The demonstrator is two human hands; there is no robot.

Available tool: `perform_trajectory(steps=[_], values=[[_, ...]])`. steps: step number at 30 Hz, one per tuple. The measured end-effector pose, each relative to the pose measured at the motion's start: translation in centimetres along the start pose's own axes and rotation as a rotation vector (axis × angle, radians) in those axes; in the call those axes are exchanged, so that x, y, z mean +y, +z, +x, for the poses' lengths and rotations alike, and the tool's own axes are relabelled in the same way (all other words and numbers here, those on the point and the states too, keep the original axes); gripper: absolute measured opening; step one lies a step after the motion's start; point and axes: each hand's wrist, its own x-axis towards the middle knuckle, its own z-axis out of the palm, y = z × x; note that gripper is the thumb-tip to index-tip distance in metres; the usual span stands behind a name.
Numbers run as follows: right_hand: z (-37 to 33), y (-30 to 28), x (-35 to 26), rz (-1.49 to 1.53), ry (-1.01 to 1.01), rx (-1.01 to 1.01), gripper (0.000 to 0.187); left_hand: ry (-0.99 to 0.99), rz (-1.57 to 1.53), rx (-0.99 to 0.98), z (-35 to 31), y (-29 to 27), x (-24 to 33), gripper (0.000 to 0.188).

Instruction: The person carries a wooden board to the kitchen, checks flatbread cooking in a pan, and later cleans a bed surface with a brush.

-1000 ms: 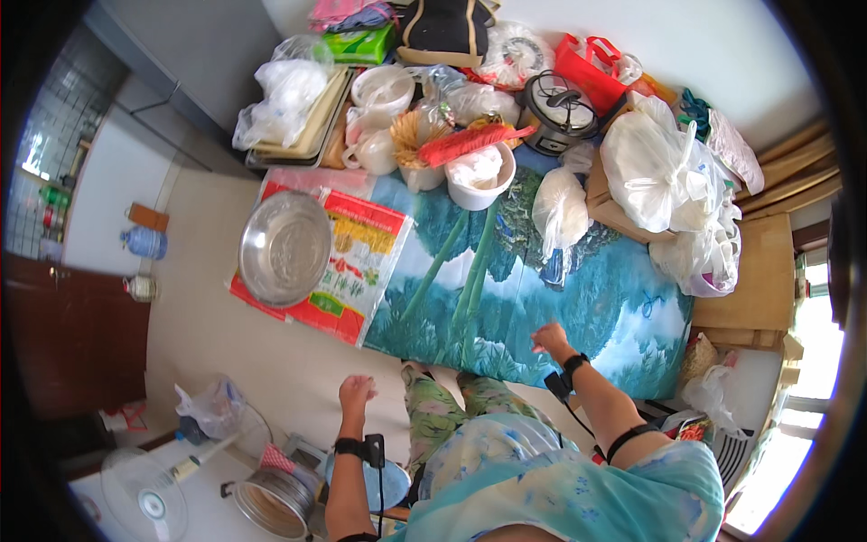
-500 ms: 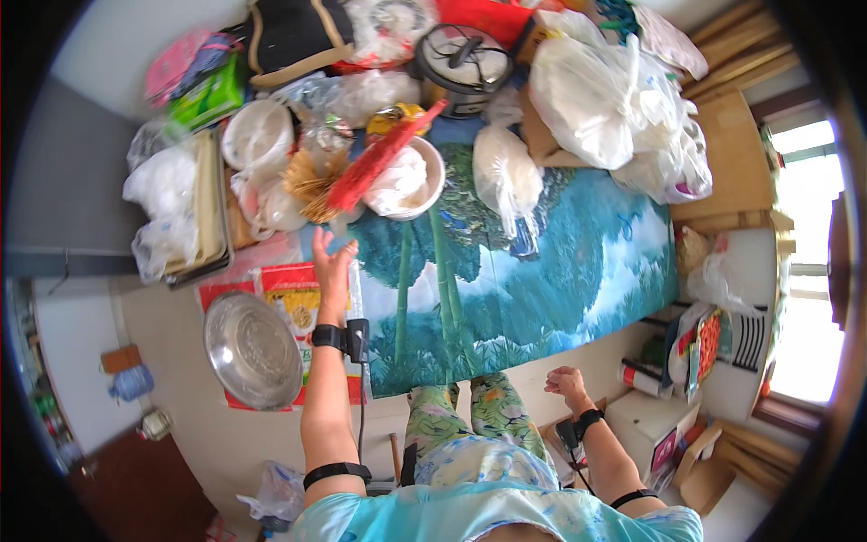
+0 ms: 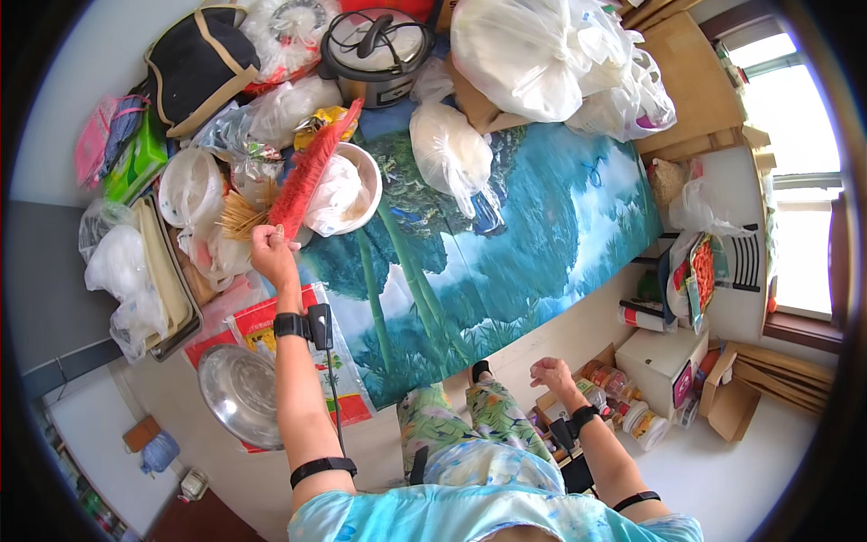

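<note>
My left hand [image 3: 274, 256] reaches over the table's left part, its fingers closed at the lower end of a long red bristle brush [image 3: 312, 172]. The brush slants up to the right, across the edge of a white tub [image 3: 369, 200] with a white plastic bag [image 3: 334, 200] inside. Beside my fingers, a bundle of straw bristles [image 3: 239, 219] fans out to the left. My right hand [image 3: 557, 376] hangs in front of the table's near edge, fingers loosely bent, holding nothing.
A steel basin [image 3: 237, 396] rests on red packaging [image 3: 334, 390] at the near left. An electric cooker [image 3: 375, 54], a black bag [image 3: 200, 68] and large white plastic bags [image 3: 519, 59] crowd the far side. A blue landscape cover [image 3: 488, 289] lies over the table.
My left hand has gone from spread fingers to closed at the brush's end. The view has shifted, so the table's things appear further left. My right hand still hangs off the table.
</note>
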Motion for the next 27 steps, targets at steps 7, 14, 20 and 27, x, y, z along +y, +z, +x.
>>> perform_trajectory(steps=[7, 14, 20, 27], values=[[2.2, 1.3, -7.4, -0.213, -0.289, -0.034, 0.018, 0.331, 0.112, -0.132, -4.1, -1.9, 12.4, 0.008], [4.1, 6.8, -14.6, -0.148, -0.657, -0.221, 0.032, 0.602, 0.325, -0.258, -13.4, -4.5, 25.2, 0.009], [2.1, 6.3, -15.5, -0.185, -0.993, -0.176, 0.096, 0.255, 0.121, -0.418, -24.2, -2.4, 29.3, 0.011], [7.7, -1.6, -5.3, -0.580, -1.018, -0.056, 0.063, -0.137, -0.148, -0.561, -31.9, 1.1, 27.5, 0.010]])
